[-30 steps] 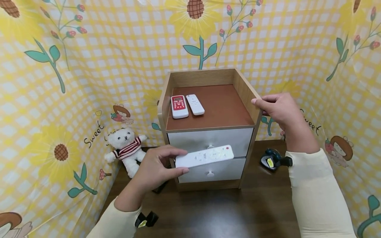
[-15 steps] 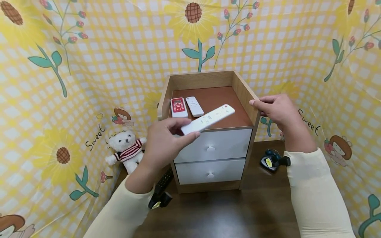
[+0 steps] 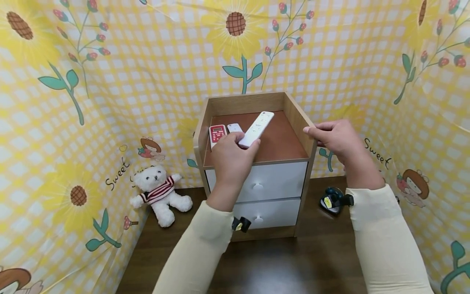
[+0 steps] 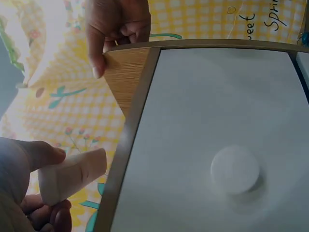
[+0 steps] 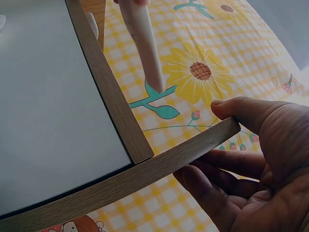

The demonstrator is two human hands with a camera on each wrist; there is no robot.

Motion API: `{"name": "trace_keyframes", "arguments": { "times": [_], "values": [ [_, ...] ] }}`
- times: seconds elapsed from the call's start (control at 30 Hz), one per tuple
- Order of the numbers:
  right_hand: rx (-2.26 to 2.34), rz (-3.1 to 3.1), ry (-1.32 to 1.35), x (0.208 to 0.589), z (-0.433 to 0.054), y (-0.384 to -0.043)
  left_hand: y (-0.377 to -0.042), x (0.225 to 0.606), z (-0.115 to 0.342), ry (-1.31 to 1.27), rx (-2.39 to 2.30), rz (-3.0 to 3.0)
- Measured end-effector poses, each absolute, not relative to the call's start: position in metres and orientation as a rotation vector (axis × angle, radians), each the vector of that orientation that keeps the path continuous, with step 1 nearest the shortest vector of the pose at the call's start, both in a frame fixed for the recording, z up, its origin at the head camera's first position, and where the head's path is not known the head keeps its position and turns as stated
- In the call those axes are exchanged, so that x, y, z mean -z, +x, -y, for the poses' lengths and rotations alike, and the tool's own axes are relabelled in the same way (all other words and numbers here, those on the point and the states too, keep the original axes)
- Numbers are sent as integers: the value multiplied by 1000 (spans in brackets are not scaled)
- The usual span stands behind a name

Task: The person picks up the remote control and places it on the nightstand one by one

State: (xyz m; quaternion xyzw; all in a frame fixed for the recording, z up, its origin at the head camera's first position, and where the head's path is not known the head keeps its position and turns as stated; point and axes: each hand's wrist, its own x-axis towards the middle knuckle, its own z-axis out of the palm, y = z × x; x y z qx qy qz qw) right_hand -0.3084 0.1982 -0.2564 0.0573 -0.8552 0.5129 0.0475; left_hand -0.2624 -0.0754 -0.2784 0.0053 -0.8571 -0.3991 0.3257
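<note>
Seemingly mid-placement, a white remote pinched by the left hand must be lowered, the cabinet beneath gripped by the right hand.

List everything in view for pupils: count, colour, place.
Two-drawer cabinet: one, brown, centre
Knobbed drawers: two, white, cabinet front
Red-faced remote: one, red and white, on cabinet
White remote: one, white, beside it, partly hidden
Held remote: one, white, above cabinet
Floor: one, brown, below
Teddy bear: one, white, floor, left
Unclear item: one, dark, floor, right
Sunflower-print cloth: count unclear, yellow and white, surrounding
Wrist cameras: two, black, wrists
Sleeves: two, cream, arms
Left hand: one, gripping held remote
Right hand: one, pinching cabinet edge
</note>
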Motion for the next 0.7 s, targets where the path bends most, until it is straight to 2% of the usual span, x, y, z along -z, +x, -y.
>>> {"name": "trace_keyframes", "arguments": {
  "times": [0.2, 0.7],
  "values": [
    [-1553, 2627, 181, 258, -199, -309, -275, 285, 56, 103, 906, 2264],
    [-1569, 2622, 142, 256, -195, -304, -284, 307, 34, 77, 701, 2254]
  ]
}}
